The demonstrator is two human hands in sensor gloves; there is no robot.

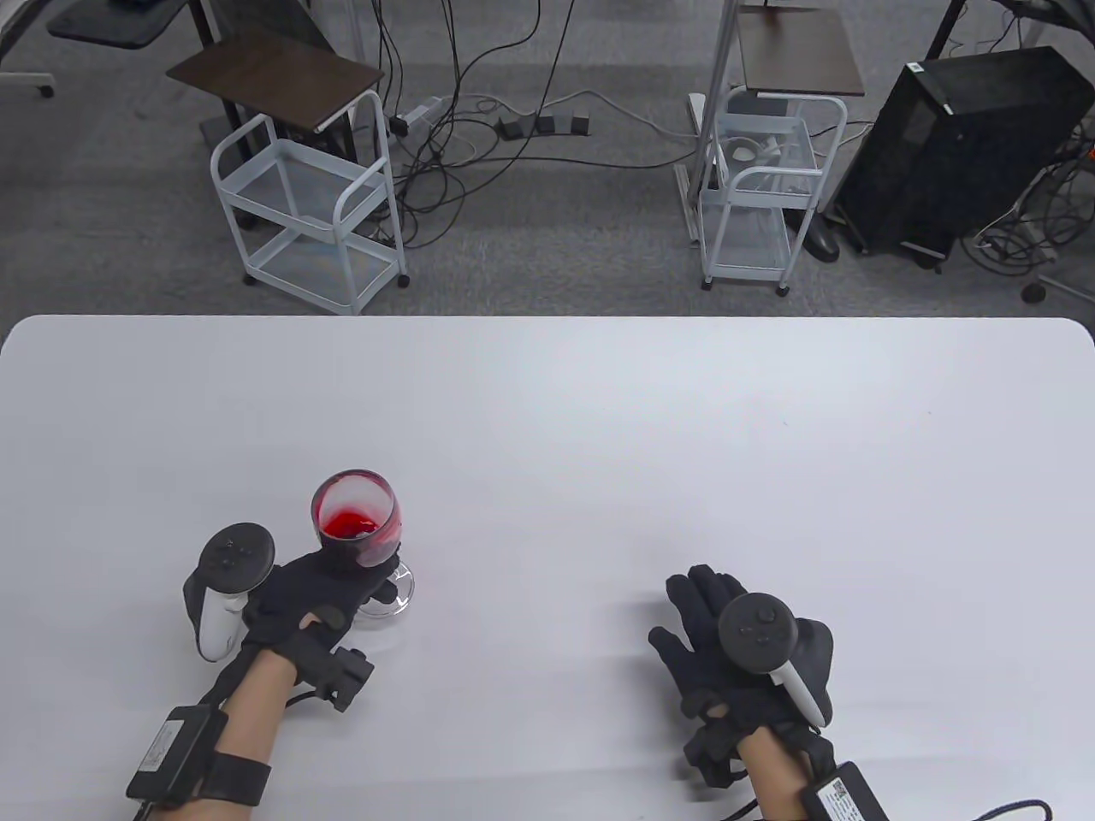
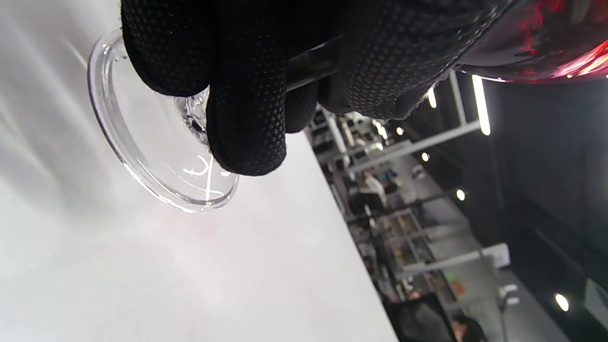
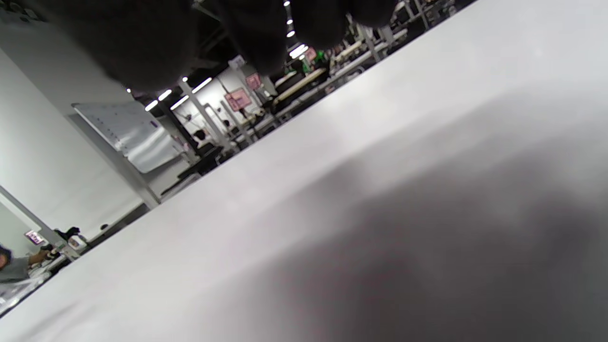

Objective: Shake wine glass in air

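Wine glass (image 1: 358, 522) clear glossy glass; table (image 1: 599, 445) smooth matt white.

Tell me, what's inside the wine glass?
A little red liquid pools in the wine glass, with pink film on its inner wall. The left hand holds the stem and covers it, hiding the bowl's underside.

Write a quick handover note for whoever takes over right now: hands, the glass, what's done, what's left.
Left hand: grips the wine glass by its stem, under the bowl; red liquid inside.
Right hand: flat over the white table, fingers spread, holds nothing.
Glass foot: whether it rests on the table or is just off it is unclear.
Done: glass gripped.
Left: shake it in the air.
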